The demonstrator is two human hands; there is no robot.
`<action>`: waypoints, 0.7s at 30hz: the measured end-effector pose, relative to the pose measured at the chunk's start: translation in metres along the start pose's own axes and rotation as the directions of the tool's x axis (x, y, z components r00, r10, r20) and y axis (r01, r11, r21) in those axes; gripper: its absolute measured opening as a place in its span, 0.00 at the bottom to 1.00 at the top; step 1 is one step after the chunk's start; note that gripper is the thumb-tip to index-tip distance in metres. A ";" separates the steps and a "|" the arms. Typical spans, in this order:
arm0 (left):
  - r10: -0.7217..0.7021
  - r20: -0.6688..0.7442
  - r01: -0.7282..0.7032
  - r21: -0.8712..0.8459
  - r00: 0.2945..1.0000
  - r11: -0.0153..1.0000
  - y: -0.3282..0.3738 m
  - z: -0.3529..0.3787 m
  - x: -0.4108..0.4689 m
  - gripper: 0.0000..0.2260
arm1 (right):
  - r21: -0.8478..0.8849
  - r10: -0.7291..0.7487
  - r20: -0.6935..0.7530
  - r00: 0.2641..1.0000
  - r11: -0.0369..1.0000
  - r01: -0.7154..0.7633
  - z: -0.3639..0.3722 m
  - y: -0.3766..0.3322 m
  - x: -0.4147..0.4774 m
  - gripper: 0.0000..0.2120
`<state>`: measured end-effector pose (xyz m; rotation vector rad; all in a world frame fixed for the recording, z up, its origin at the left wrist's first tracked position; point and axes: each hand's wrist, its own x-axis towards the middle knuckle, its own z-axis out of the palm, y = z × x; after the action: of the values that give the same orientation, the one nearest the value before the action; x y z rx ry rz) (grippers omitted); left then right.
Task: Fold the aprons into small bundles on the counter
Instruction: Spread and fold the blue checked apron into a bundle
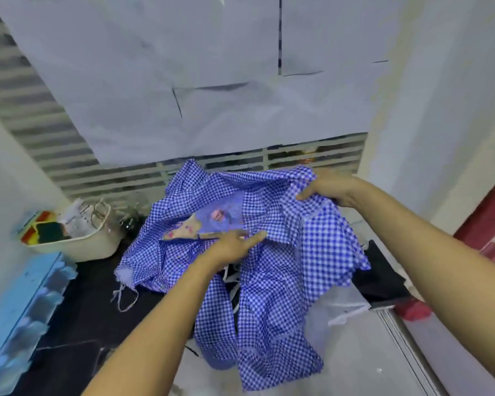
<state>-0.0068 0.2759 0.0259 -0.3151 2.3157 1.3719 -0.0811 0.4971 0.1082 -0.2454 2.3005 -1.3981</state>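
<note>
Blue-and-white gingham apron (283,281) lies crumpled on the desk (83,295); right hand (326,190) clutches its 2 o'clock edge, left hand (235,244) rests flat-fingered at centre.

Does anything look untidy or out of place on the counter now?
The blue checked apron lies crumpled, not yet folded, and its tie string trails loose on the dark counter. The right hand grips its far edge.

No legible text, label, brand or number anywhere; coloured patch (183,230) on the checked apron (283,267) too blurred to read.
</note>
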 end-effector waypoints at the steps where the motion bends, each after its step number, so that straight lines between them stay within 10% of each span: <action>1: -0.079 0.067 0.093 -0.224 0.995 0.970 -0.007 -0.001 0.005 0.30 | -0.278 -0.096 -0.047 0.994 0.957 0.079 0.002 0.008 0.000 0.15; 4: -0.148 0.067 0.156 -0.657 0.987 0.738 -0.025 -0.005 0.021 0.25 | -0.562 -0.266 0.212 0.940 0.754 0.340 0.026 0.036 -0.004 0.13; 8: -0.194 -0.165 -0.041 -0.853 0.967 0.520 -0.039 -0.015 0.036 0.26 | -0.638 0.133 0.503 0.854 0.723 0.264 0.056 0.099 -0.004 0.18; 13: -0.357 -0.164 -0.036 -0.940 0.920 0.341 -0.106 -0.039 0.091 0.49 | -0.856 0.482 0.400 0.780 0.500 0.130 0.050 0.176 0.011 0.21; 17: -0.438 -0.235 -0.077 -0.934 0.868 0.350 -0.108 -0.045 0.071 0.20 | -0.819 0.547 0.472 0.692 0.563 0.114 0.051 0.175 0.016 0.20; 19: -0.425 -0.271 -0.121 -0.930 0.864 0.347 -0.108 -0.048 0.068 0.05 | -0.703 0.456 0.489 0.743 0.711 0.025 0.055 0.161 0.024 0.18; 21: -0.381 -0.285 -0.140 -0.920 0.879 0.366 -0.105 -0.053 0.068 0.11 | -0.582 0.313 0.407 0.858 0.813 -0.020 0.066 0.143 0.038 0.14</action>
<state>-0.0373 0.1800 -0.0653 -1.2612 1.3878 2.6462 -0.0753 0.4986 -0.0537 -0.4895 2.1582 -0.4475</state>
